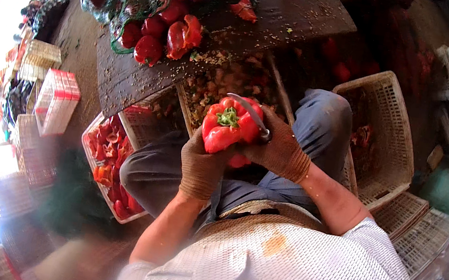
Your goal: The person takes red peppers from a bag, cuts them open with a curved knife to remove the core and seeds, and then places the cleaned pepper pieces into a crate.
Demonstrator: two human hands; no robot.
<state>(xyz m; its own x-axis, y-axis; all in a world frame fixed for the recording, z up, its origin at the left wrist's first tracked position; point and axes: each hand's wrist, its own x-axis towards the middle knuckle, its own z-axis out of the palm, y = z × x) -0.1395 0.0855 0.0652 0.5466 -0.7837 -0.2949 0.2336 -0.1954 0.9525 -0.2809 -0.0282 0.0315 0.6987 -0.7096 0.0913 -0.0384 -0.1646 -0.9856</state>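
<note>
A red bell pepper, its green stem end turned up, is held over my lap. My left hand, in a brown knit glove, is closed round its near left side. My right hand, gloved the same way, grips a small curved knife whose thin blade lies over the top right of the pepper. Most of the knife's handle is hidden in the fingers. Below the pepper, more red shows between the hands, too covered to make out.
Whole peppers spill from a green net bag on the dark, seed-strewn table. At my left, a crate holds cut red pepper pieces. Scraps fill a container ahead of my lap. A beige crate stands right of my knee.
</note>
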